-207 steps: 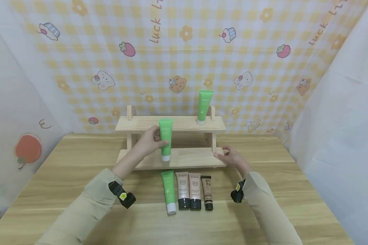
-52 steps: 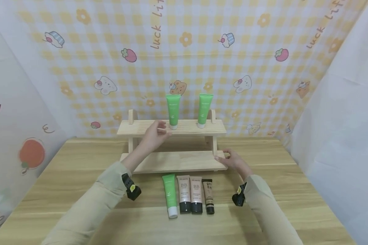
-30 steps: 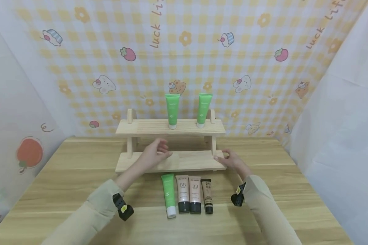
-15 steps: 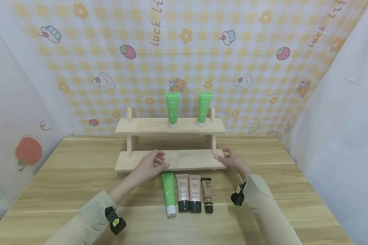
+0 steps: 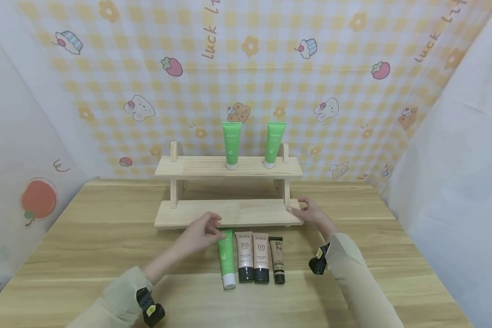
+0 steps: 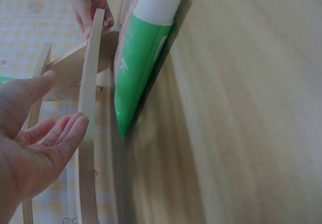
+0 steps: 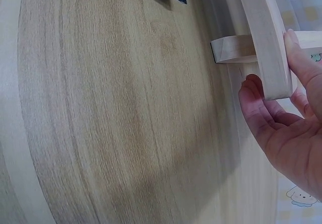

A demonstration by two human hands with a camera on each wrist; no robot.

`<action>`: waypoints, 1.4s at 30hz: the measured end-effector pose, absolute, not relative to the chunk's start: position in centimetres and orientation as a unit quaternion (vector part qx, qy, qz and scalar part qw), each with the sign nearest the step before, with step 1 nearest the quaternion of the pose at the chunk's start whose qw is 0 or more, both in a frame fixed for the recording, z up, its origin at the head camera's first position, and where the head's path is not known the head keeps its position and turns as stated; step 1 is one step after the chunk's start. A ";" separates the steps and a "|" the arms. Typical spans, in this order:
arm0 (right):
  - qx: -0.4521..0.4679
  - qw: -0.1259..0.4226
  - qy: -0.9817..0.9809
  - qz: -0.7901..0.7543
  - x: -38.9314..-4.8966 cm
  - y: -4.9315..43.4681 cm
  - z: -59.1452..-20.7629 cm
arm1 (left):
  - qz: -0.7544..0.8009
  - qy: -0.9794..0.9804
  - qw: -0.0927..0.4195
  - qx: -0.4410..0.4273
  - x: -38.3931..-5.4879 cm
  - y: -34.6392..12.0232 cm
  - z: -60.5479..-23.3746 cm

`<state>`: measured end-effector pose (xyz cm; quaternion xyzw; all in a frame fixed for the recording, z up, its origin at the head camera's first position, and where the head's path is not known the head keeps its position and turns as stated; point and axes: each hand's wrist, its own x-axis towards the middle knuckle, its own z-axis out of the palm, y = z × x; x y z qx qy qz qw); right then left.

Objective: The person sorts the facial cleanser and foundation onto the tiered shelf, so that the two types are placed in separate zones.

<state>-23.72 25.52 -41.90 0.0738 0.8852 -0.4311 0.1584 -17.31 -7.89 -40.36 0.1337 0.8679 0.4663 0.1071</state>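
Observation:
My left hand hovers at the front edge of the lower board, thumb and fingers parted with nothing between them. In the head view its thumb overlaps the crimped end of a green squeeze tube lying on the table; in the left wrist view this hand is apart from the tube. My right hand holds the right end of the two-tier wooden shelf's lower board, thumb on top and fingers beneath, as the right wrist view shows. Two green tubes stand upright on their white caps on the top tier.
Two pinkish BB cream tubes with black caps lie right of the green one. A slimmer brown tube lies beside them. Behind the shelf hangs a checked cloth; white cloth closes off the right side.
A green tube has gone from my left hand to standing on the top tier. The left hand has let go and come down towards the lying green tube. My right hand stays on the shelf.

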 end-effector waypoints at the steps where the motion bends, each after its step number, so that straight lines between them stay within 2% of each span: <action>1: 0.074 0.159 0.884 -0.432 -23.7 25.5 -41.9 | 0.467 0.867 0.111 0.135 -17.1 -7.9 -40.5; 8: 0.074 0.160 0.884 -0.433 -23.7 25.5 -42.1 | 0.461 0.867 0.110 0.152 -16.1 -8.2 -41.1; 17: 0.070 0.156 0.885 -0.433 -23.9 25.6 -42.0 | 0.454 0.873 0.135 0.116 -15.5 -8.1 -41.8; 31: 0.067 0.161 0.883 -0.436 -24.0 25.4 -42.0 | 0.453 0.881 0.127 0.056 -14.7 -6.6 -43.2; 42: 0.064 0.172 0.885 -0.428 -23.8 25.6 -42.0 | 0.466 0.871 0.152 0.026 -14.6 -5.7 -43.3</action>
